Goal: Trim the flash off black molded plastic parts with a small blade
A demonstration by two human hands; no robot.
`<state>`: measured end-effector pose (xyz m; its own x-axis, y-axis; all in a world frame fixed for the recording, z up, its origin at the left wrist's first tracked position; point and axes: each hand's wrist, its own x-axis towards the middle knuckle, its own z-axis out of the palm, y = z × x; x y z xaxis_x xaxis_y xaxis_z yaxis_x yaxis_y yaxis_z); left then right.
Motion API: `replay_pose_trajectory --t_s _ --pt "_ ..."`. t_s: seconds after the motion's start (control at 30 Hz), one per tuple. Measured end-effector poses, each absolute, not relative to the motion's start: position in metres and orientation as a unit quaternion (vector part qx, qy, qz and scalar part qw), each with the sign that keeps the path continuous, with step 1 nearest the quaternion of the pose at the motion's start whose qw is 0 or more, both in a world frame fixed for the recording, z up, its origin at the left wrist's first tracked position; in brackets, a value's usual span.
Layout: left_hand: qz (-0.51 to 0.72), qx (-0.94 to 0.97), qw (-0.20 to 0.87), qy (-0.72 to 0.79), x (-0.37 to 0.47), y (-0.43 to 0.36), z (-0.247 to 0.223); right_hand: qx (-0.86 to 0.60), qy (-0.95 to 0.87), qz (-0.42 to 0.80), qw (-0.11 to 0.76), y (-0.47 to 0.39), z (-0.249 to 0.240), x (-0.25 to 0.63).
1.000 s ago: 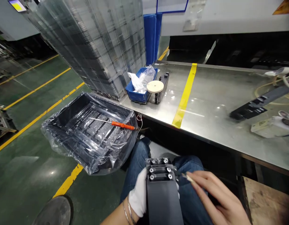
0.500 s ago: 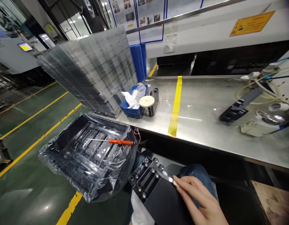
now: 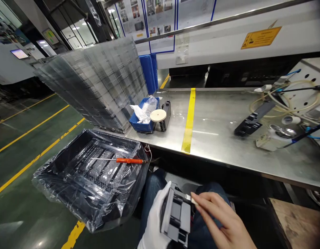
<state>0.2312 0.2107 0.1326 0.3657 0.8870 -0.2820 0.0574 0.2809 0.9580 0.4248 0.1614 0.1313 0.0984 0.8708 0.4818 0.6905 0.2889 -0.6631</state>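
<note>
Gloved left hand [image 3: 154,221] grips a grey plastic part [image 3: 177,218]; bare right hand [image 3: 222,221] pinches a small blade [image 3: 189,198] against it; yellow warning label [image 3: 261,37] unreadable.

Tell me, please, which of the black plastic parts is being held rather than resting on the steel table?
The grey-black part over the lap, gripped by the gloved left hand. The other two, beside the blue bin and near the hoses, lie on the table untouched.

The long workbench [image 3: 227,138] has a brushed, glossy metal top crossed by smooth yellow tape [image 3: 188,121]. Near left, crinkled clear plastic film wraps a black plastic tray [image 3: 92,173]. The left hand [image 3: 154,221] wears a white cloth glove and grips a matt grey plastic part [image 3: 177,216]; the right hand [image 3: 222,221] is bare.
</note>
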Motion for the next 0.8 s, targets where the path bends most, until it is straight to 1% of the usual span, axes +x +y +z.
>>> replay_pose_trajectory --t_s 0.13,0.23,0.33,0.4,0.53,0.6,0.67,0.8 --pt "0.312 0.602 0.542 0.496 0.228 0.210 0.138 -0.615 -0.665 0.059 0.420 0.158 0.133 0.430" --pt "0.299 0.657 0.474 0.504 0.222 0.208 0.134 -0.597 -0.681 0.083 0.415 0.158 0.136 0.433" --pt "0.289 0.670 0.463 0.503 0.217 0.206 0.131 -0.605 -0.666 0.099 0.425 0.161 0.136 0.434" --pt "0.284 0.663 0.484 0.495 0.216 0.206 0.131 -0.623 -0.624 0.157 0.445 0.164 0.135 0.433" --pt "0.241 0.627 0.577 0.465 0.218 0.212 0.138 -0.600 -0.518 0.432 0.431 0.169 0.138 0.429" --pt "0.217 0.604 0.617 0.455 0.220 0.217 0.145 -0.559 -0.477 0.528 0.425 0.171 0.139 0.426" --pt "0.194 0.575 0.653 0.453 0.223 0.221 0.151 -0.528 -0.463 0.568 0.430 0.173 0.139 0.423" --pt "0.178 0.500 0.720 0.448 0.229 0.224 0.159 -0.507 -0.467 0.590 0.420 0.175 0.137 0.419"
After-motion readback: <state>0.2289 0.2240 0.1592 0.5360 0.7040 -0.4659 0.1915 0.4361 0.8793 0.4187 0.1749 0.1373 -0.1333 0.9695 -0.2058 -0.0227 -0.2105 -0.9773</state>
